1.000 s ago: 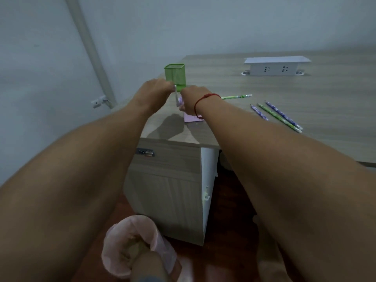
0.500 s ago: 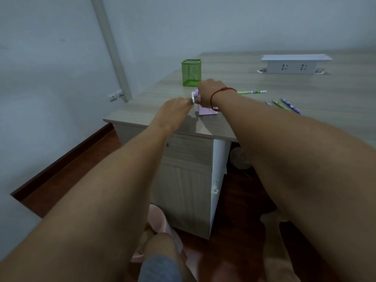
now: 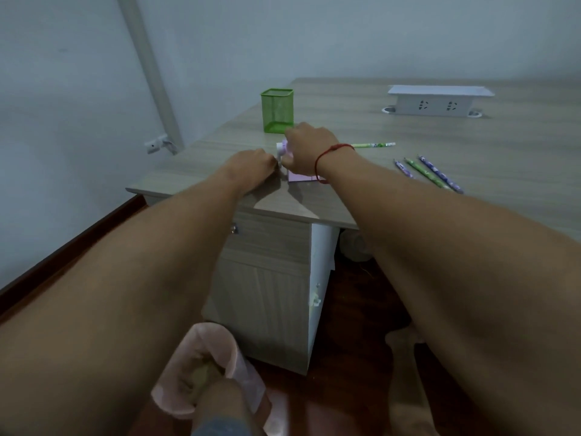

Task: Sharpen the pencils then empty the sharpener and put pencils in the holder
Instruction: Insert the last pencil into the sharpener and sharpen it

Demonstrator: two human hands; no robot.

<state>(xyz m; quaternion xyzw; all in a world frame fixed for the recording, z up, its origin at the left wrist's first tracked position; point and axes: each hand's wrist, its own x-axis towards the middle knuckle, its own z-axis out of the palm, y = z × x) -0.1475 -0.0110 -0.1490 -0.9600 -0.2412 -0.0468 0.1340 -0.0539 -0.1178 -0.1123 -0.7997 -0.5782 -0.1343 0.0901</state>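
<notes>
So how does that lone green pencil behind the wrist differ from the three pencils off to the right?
The lone green pencil lies by itself, running sideways across the desk; the three pencils lie close together, slanted. It is partly hidden by the right wrist; the three are in full view. All lie flat, outside the green holder.

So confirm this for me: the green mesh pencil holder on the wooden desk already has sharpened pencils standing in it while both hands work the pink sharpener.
Not quite. The head view shows the green mesh pencil holder empty on the wooden desk; four pencils lie flat on the desk. Both the left hand and right hand are at the pink sharpener.
</notes>
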